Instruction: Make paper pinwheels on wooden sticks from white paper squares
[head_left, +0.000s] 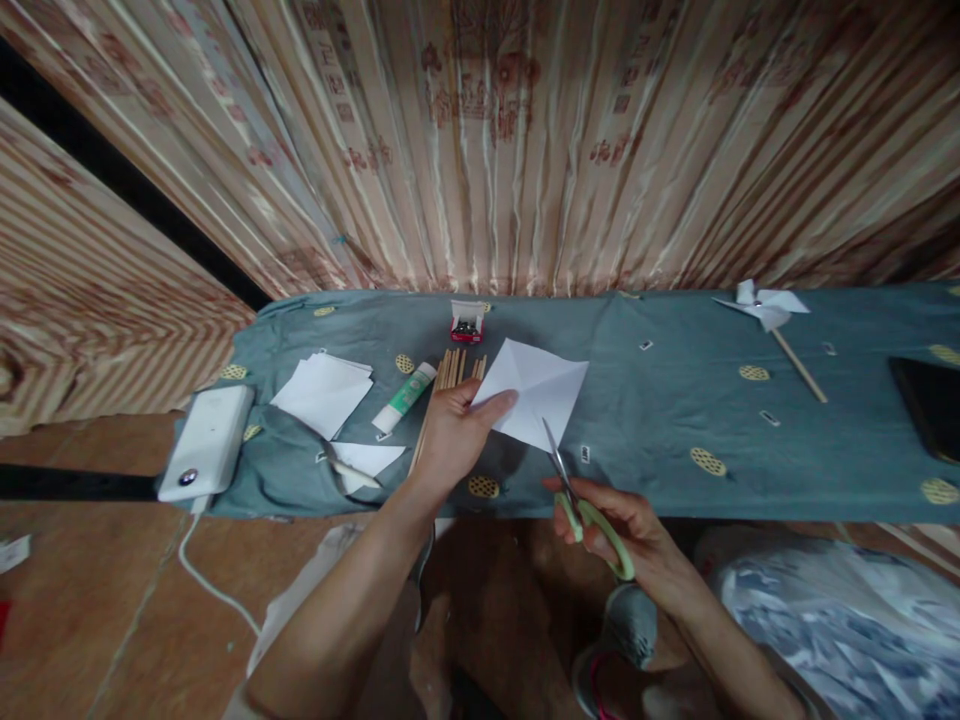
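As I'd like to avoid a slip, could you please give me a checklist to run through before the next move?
1. Paper held by the left hand: ok, pinched at its left side.
2. Scissors gripped in the right hand: ok.
3. Left hand's fingers clear of the blades: ok, a gap shows.
4. Blades set exactly on a crease: cannot tell.
5. Small red box closed: not ok, its lid stands open.
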